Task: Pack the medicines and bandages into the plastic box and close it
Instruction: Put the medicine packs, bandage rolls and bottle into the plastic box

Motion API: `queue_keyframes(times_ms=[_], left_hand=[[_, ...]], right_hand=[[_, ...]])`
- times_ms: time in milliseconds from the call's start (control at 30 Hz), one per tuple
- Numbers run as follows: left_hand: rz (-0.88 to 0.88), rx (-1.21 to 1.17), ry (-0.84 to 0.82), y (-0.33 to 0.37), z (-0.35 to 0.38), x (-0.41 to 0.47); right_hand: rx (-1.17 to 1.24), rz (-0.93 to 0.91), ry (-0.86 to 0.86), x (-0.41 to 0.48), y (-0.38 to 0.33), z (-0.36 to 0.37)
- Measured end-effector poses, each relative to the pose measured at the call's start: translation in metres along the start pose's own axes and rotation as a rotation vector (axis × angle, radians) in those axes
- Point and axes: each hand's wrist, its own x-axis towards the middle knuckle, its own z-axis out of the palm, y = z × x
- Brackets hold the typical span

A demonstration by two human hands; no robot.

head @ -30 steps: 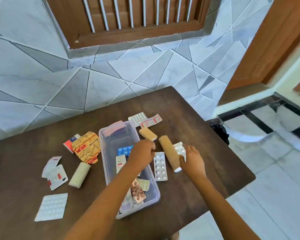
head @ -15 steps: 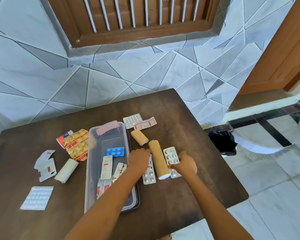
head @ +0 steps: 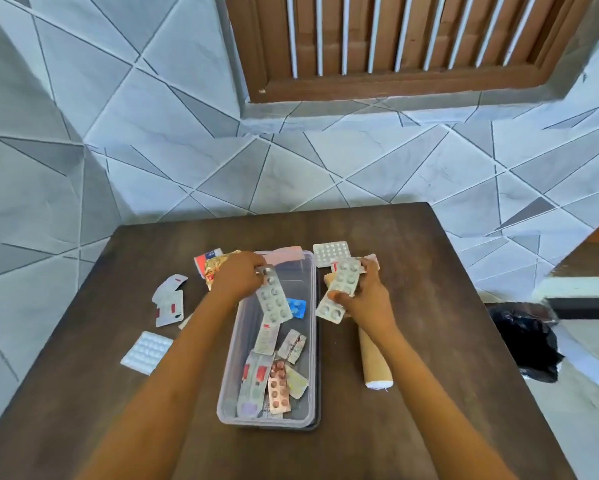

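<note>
The left hand holds a pill strip over the open plastic box, the right hand grips another strip beside it

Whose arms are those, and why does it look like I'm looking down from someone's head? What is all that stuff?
A person wears a camera on their head, so you see what they see. Those are their own arms over a brown table. The left hand holds a strip of pills above a clear plastic box that already has medicine strips in it. The right hand holds another pill strip beside the box. A tan bandage roll lies to the right, and more pill strips wait on the left.
</note>
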Motion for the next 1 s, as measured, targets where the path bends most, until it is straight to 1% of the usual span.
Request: queue_keyframes(times_ms=[67, 167, 267, 367, 433, 500, 533, 600, 633, 667, 767, 900, 1000], left_hand=[[0.006, 0.069, -0.002, -0.011, 0.004, 0.009], [0.002, 0.060, 0.055, -0.016, 0.015, 0.023], [0.034, 0.057, 0.073, -0.021, 0.027, 0.037], [0.097, 0.070, 0.020, -0.024, 0.039, 0.047], [0.102, 0.092, -0.051, -0.023, 0.050, 0.052], [0.097, 0.158, -0.152, -0.023, 0.059, 0.051], [0.138, 0.204, -0.198, -0.023, 0.064, 0.049], [0.234, 0.292, -0.253, -0.025, 0.073, 0.046], [0.245, 0.318, -0.270, -0.024, 0.076, 0.046], [0.238, 0.340, -0.277, -0.025, 0.079, 0.046], [0.200, 0.321, -0.290, -0.020, 0.081, 0.049], [0.233, 0.317, -0.309, -0.019, 0.077, 0.047], [0.239, 0.282, -0.329, -0.017, 0.071, 0.044]], right_hand=[[-0.093, -0.096, -0.073, 0.008, -0.016, 0.036], [-0.319, -0.179, -0.199, 0.021, -0.022, 0.078], [-0.568, -0.196, -0.276, 0.038, -0.018, 0.100], [-0.710, -0.171, -0.373, 0.055, -0.008, 0.110], [-0.815, -0.177, -0.437, 0.062, -0.002, 0.114], [-0.979, -0.210, -0.429, 0.065, 0.003, 0.118], [-1.054, -0.240, -0.391, 0.065, 0.004, 0.120], [-1.190, -0.308, -0.227, 0.060, 0.008, 0.121], [-1.257, -0.327, -0.176, 0.057, 0.009, 0.119], [-1.297, -0.325, -0.197, 0.054, 0.011, 0.118], [-1.369, -0.316, -0.375, 0.050, 0.009, 0.111], [-1.469, -0.294, -0.455, 0.055, 0.007, 0.112], [-1.530, -0.282, -0.458, 0.056, 0.007, 0.114]])
